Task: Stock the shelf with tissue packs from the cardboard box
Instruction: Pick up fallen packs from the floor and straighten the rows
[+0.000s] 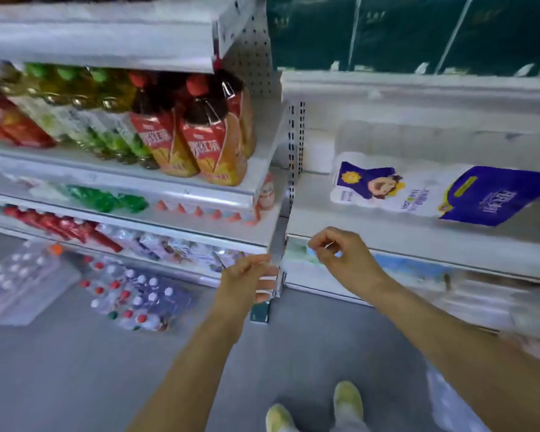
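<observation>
Tissue pack point(418, 190) lies flat on right-bay shelf point(434, 244), at 2 o'clock from right hand point(345, 255). Right hand hovers before shelf lip, fingers loosely curled, holding nothing. Left hand point(247, 283) at its 8 o'clock, relaxed, empty. Drink bottles point(200, 135) at 10 o'clock.

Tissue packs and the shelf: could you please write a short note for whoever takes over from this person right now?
Left hand: loosely curled, holds nothing, raised beside the right one.
Right hand: fingers curled at the front edge of the shelf; blur hides whether it pinches anything.
Things: one purple-and-white tissue pack lies on that shelf. The cardboard box is not in view.
Done: at least that pack is placed.
Left: find the box and bring more packs; bare shelf shows left of the pack.
</observation>
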